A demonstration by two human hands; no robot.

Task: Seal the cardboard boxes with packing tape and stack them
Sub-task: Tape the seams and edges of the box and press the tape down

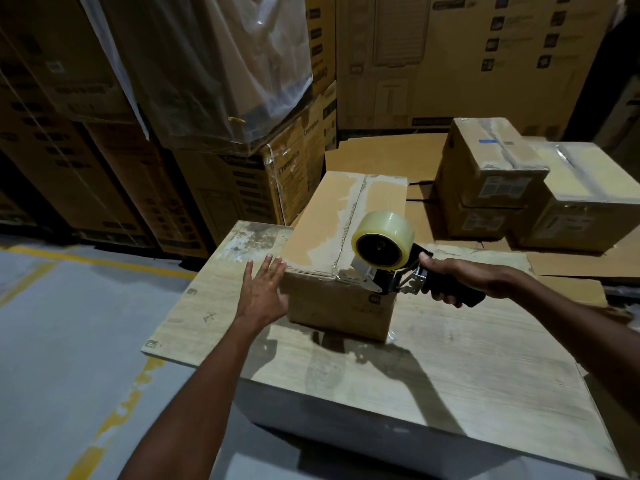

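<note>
Tabletop [433, 393]: pale, scuffed board, seen from its near-left corner; grey floor [52, 341] with yellow lines is seen to the left.

Left hand [263, 292]: laid flat against the left side of the box [329, 230] at its near top corner. Fingers are held straight and spread; the grip is apart, nothing is held.

Right hand [460, 277]: grip clamped round the black handle of the dispenser [398, 282], thumb laid along the top.

Dispenser: its metal front is pressed to the near top edge of the box, right on the centre seam. A clear tape roll [382, 240] is carried on it, above the box's near-right corner.

Box: brown, flaps closed, set lengthwise away from the near edge, toward the tabletop's far edge and about midway along it. Glossy tape is seen along the top seam.

Beyond the far edge: flattened cardboard [381, 154] is spread on the floor. Beyond the far-right corner, taped boxes are placed: a small box [491, 168] stacked on another, with a wider one [588, 206] just beside it.

Farthest back: tall printed cartons [450, 57] are lined up; one on the left is draped in clear plastic [225, 64].
</note>
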